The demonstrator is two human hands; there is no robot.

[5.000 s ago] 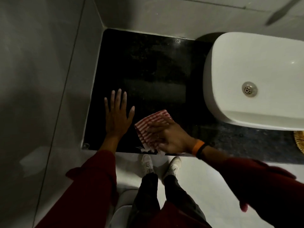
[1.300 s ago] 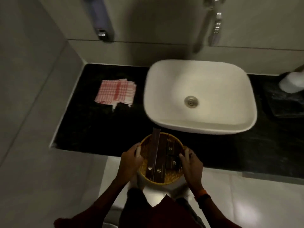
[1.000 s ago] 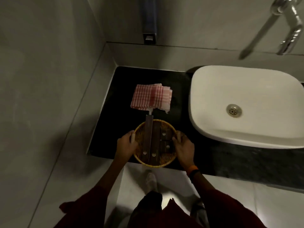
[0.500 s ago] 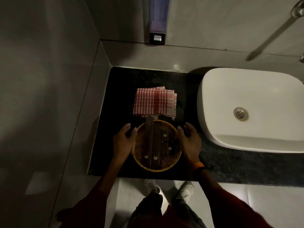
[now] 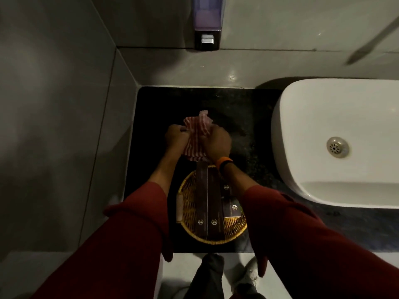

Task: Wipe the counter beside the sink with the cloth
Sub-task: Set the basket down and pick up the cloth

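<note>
The red-and-white checked cloth (image 5: 197, 135) is bunched up over the black counter (image 5: 241, 108), left of the white sink (image 5: 336, 117). My left hand (image 5: 175, 138) grips its left side and my right hand (image 5: 217, 142), with an orange band at the wrist, grips its right side. Both fists are closed on the fabric, which bulges up between them and hangs below them. Whether the cloth touches the counter is hidden by my hands.
A round wicker basket (image 5: 187, 203) with several dark boxes (image 5: 208, 203) sits on the counter just in front of my hands. A soap dispenser (image 5: 207, 29) hangs on the back wall. Grey tiled walls close the counter's left and back sides.
My hands let go of the basket, now set on the counter, and reached forward to the cloth. The flat folded cloth is now bunched up in both hands.
</note>
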